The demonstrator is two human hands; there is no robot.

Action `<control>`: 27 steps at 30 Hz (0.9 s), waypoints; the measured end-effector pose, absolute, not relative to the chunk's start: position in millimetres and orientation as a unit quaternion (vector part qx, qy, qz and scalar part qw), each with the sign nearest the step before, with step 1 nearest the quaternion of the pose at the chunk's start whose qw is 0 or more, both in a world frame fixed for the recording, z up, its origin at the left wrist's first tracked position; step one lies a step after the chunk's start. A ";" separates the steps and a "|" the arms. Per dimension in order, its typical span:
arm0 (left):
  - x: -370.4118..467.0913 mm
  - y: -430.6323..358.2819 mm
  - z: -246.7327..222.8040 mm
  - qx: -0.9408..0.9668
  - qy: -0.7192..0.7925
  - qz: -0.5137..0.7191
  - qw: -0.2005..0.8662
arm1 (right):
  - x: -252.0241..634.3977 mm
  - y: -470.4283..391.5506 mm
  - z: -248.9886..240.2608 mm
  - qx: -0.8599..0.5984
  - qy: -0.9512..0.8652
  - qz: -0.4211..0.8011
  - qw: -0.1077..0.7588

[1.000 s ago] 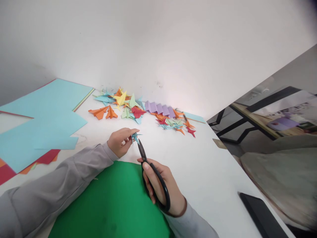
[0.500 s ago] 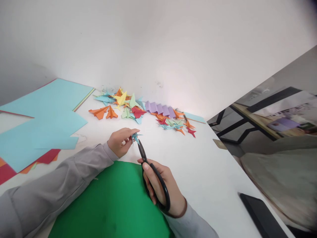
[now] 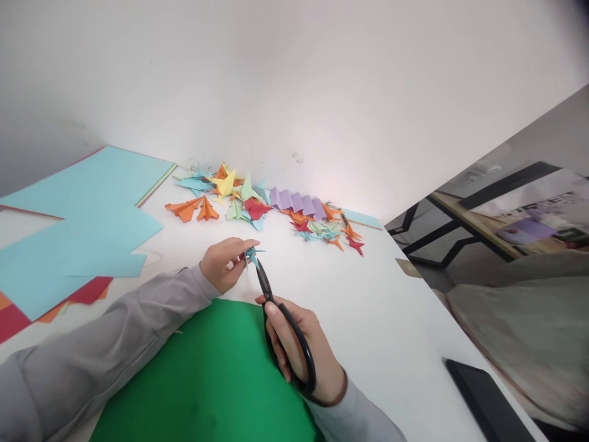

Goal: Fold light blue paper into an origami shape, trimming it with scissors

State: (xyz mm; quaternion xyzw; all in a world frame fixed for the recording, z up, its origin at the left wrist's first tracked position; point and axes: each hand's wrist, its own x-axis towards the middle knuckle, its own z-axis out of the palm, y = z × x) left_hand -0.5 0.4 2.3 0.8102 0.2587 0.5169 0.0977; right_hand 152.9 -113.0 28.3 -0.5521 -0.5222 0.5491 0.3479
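Between the thumb and fingers of my left hand is a small blue folded paper piece with several thin points. My right hand grips black scissors by the handles. The blades point up and to the left, look closed, and their tips are at the lower edge of the blue piece; whether they touch it I cannot tell. Below both hands lies a green sheet on the white table.
Folded paper shapes in several colours lie along the wall, beside a purple pleated strip. Large light-blue sheets cover the left side. A black flat object lies at the lower right, near the table edge.
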 end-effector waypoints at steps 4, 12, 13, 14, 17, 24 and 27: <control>-0.2 0.4 1.7 0.809 0.254 0.520 0.099 | 152.8 -112.8 27.4 -0.551 -0.522 0.547 0.353; -0.3 1.2 -0.1 0.805 0.254 0.527 0.097 | 152.2 -113.8 28.5 -0.555 -0.521 0.546 0.349; -0.3 1.2 -0.2 0.805 0.254 0.527 0.097 | 152.2 -113.9 28.3 -0.555 -0.521 0.546 0.350; -0.3 1.1 -0.3 0.805 0.254 0.527 0.096 | 152.3 -113.9 28.1 -0.554 -0.522 0.546 0.350; -0.3 1.2 -0.7 0.806 0.258 0.525 0.095 | 152.3 -114.1 27.7 -0.552 -0.525 0.545 0.351; 0.0 1.9 -1.8 0.807 0.256 0.523 0.097 | 151.4 -114.8 27.1 -0.554 -0.522 0.539 0.360; 0.3 1.5 -1.5 0.807 0.258 0.523 0.094 | 150.9 -114.8 26.1 -0.555 -0.513 0.544 0.363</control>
